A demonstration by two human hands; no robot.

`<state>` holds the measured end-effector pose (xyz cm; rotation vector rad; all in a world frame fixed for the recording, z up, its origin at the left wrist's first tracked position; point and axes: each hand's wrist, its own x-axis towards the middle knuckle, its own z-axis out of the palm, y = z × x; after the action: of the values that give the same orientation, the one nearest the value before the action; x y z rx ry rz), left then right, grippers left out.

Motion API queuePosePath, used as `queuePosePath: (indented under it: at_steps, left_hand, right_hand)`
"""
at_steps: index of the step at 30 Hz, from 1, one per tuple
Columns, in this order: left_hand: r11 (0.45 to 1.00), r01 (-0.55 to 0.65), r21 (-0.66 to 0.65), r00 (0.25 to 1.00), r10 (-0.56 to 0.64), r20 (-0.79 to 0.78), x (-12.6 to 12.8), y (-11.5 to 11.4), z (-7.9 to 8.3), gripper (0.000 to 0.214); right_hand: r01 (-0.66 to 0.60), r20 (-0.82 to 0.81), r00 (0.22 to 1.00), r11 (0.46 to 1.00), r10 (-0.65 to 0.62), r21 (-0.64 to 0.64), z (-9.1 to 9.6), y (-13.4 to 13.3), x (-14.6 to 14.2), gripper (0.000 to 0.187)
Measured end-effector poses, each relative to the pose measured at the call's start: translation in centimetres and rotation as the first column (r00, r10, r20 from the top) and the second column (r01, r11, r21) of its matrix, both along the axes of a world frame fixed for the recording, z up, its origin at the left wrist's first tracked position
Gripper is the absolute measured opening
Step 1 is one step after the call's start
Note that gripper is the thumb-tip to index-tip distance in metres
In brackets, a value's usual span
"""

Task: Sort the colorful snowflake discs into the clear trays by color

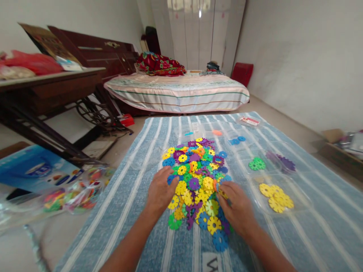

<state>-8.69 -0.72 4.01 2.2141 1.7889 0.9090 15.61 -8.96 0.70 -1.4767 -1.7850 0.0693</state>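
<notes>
A heap of toothed plastic discs (194, 184) in yellow, purple, blue, green and orange lies on the striped cloth. At the heap's left side is my left hand (162, 189), its thumb apart from its bent fingers, with a blue disc (171, 179) showing in the gap. My right hand (237, 206) touches the right side, fingers curled and thumb apart. Close to its fingertips an orange disc (214, 184) stands tilted. I see neither hand clearly gripping a disc. Several yellow discs (276, 198) sit in a clear tray (303, 206) to the right.
More clear trays hold green discs (257, 164), purple discs (286, 163), blue discs (237, 141) and an orange disc (217, 133). A clear box with a red-and-white label (250, 121) lies at the far edge. Beyond are a bed (181, 94) and, leftward, a sewing-machine table (56, 81).
</notes>
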Motion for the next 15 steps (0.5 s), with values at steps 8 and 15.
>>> queuePosePath:
  at_steps: [8, 15]
  left_hand:
    - [0.997, 0.022, 0.072, 0.99, -0.012, -0.139, -0.3, 0.9, -4.0, 0.037]
    - [0.981, 0.093, 0.173, 0.979, -0.058, -0.195, -1.0, 1.6, -5.0, 0.038]
  right_hand:
    - [0.043, 0.204, 0.978, 0.999, -0.04, -0.01, 0.8, 3.2, -3.3, 0.026]
    - [-0.088, 0.195, 0.98, 0.972, 0.046, 0.216, 0.7, 2.5, -4.0, 0.018]
